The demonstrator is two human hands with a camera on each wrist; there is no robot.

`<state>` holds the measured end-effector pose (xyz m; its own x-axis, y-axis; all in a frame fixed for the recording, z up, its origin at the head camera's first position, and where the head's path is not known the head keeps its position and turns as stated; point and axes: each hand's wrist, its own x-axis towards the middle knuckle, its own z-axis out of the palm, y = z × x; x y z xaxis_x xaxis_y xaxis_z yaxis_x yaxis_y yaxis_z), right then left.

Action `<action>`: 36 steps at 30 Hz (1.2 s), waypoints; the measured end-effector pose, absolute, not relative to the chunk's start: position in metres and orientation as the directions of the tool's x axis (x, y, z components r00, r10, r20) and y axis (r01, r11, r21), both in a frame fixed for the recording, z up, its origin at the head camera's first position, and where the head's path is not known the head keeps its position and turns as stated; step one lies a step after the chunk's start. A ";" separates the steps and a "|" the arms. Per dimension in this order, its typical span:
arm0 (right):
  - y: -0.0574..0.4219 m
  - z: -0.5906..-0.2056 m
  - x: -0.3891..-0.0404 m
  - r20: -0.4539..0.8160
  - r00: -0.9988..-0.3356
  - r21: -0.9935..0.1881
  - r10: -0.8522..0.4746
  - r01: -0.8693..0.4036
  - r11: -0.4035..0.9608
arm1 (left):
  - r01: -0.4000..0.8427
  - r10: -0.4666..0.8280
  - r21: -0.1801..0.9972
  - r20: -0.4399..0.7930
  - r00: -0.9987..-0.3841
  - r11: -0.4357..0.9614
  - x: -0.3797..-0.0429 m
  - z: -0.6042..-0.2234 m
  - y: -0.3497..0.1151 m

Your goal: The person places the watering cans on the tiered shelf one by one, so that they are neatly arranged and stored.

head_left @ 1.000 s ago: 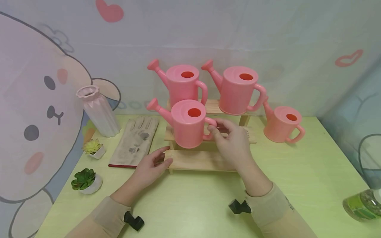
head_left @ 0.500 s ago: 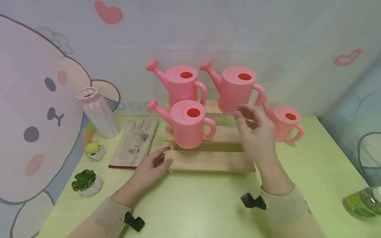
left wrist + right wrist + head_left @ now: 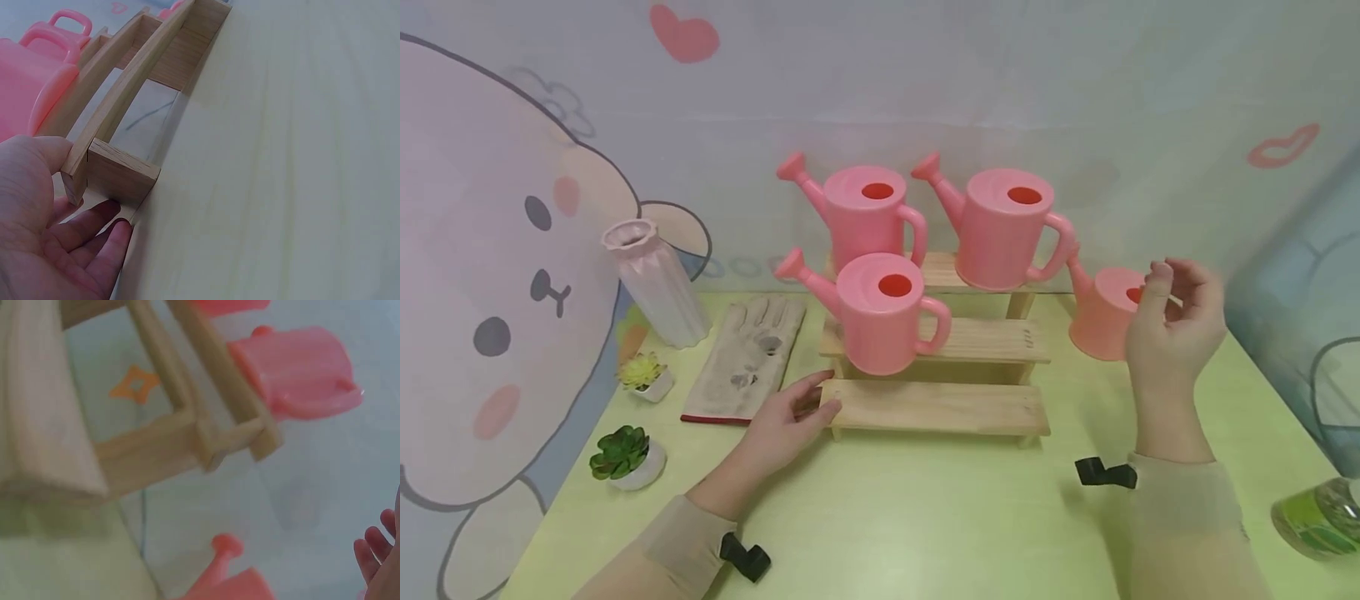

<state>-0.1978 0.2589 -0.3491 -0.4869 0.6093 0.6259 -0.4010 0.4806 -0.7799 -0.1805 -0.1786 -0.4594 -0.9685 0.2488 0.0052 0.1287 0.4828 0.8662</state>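
A tiered wooden plant stand (image 3: 936,408) is in the middle of the head view. My left hand (image 3: 786,425) holds its lower left end; in the left wrist view the thumb lies at the plank's corner, other fingers below and beside it. Two pink watering cans, one left (image 3: 863,212) and one right (image 3: 1003,229), stand on the top tier. Another pink watering can (image 3: 880,321) stands on the middle tier's left. My right hand (image 3: 1180,329), holding nothing, is raised with loosely bent fingers before a fourth watering can (image 3: 1101,312) on the table, hiding its handle.
Left of the stand lies a pair of work gloves (image 3: 745,358). Beyond them are a tilted pale vase (image 3: 658,283), a yellow-green succulent (image 3: 642,372) and a dark green succulent (image 3: 621,454). A green-labelled jar (image 3: 1315,517) is at the table's right edge.
My right hand has let go of the middle-tier watering can's handle and moved right to the can on the table. My left hand has stayed on the stand.
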 end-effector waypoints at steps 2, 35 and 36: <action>0.276 -0.369 -0.204 0.561 -0.527 -0.823 0.638 -0.277 0.495 | 0.123 0.247 0.868 0.001 -0.969 0.481 -0.180 -0.460 -0.178; 0.365 -0.471 -0.222 0.043 -0.766 -0.821 0.642 0.339 0.459 | 0.141 0.253 0.872 0.021 -0.967 0.468 -0.180 -0.459 -0.177; 0.365 -0.469 -0.222 0.031 -0.765 -0.818 0.644 0.351 0.456 | 0.141 0.252 0.873 0.021 -0.968 0.468 -0.180 -0.459 -0.178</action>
<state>-0.2219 0.3650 -0.4693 -0.7646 0.6438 0.0311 0.3506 0.4559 -0.8180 -0.1805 -0.1777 -0.4589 -0.9676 0.2516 0.0211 0.1407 0.4677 0.8726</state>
